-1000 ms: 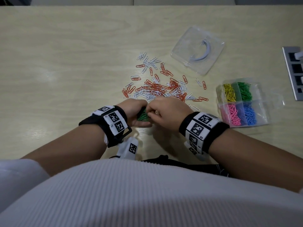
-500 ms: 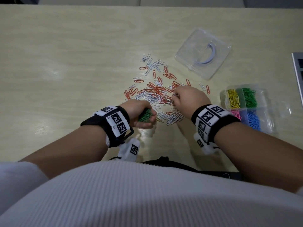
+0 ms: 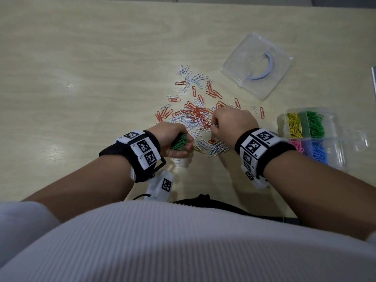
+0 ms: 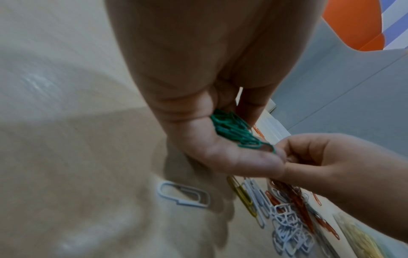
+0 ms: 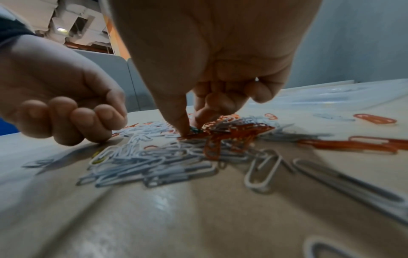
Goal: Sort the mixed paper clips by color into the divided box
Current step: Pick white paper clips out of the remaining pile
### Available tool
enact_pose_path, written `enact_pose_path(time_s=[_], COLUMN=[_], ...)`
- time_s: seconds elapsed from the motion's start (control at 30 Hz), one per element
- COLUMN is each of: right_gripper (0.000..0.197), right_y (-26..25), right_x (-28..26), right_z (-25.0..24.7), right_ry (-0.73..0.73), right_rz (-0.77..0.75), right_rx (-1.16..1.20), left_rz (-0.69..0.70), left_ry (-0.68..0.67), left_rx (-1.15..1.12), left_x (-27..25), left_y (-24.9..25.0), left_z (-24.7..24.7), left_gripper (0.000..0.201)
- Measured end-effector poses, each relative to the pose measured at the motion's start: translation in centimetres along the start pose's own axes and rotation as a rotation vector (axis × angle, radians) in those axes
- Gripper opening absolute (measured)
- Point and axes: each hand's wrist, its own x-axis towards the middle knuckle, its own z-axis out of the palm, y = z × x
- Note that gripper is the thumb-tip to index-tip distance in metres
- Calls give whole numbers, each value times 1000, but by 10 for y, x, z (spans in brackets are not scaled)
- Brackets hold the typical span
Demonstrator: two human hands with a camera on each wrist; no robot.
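Loose white and orange paper clips (image 3: 195, 117) lie heaped mid-table. My left hand (image 3: 183, 143) rests at the heap's near edge, cupped round a bunch of green clips (image 3: 180, 142), which also show in its palm (image 4: 234, 131). My right hand (image 3: 215, 124) reaches down into the heap. In the right wrist view its thumb and index finger (image 5: 192, 127) pinch a small green clip (image 5: 195, 129) among orange ones. The clear divided box (image 3: 337, 127) at the right holds yellow (image 3: 294, 125), green (image 3: 314, 124), pink (image 3: 296, 144) and blue (image 3: 317, 151) clips.
The box's clear lid (image 3: 257, 65) lies at the back right of the pale wooden table (image 3: 81, 78). One yellow clip (image 3: 197, 149) sits at the heap's near edge, between my hands. A grey panel edge (image 3: 374, 78) shows at the far right.
My right hand left the green bunch in my left hand, went forward to the heap, and now pinches down into it. The left hand stayed put with its clips.
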Motion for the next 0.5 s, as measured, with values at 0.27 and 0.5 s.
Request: enact_pose_path(time_s=[0.27,0.5], right_gripper=[16,15], right_y=[9,17], right_x=[0,-2], right_z=[-8,-6], right_ry=[43,99], right_rz=[75,129], right_rx=[56,121], left_rz=[5,10], left_ry=[-10,-9], left_rx=[-27,-24], left_x=[-2,-1], left_y=[2,1], left_z=[-1,-1], left_gripper=[23,24])
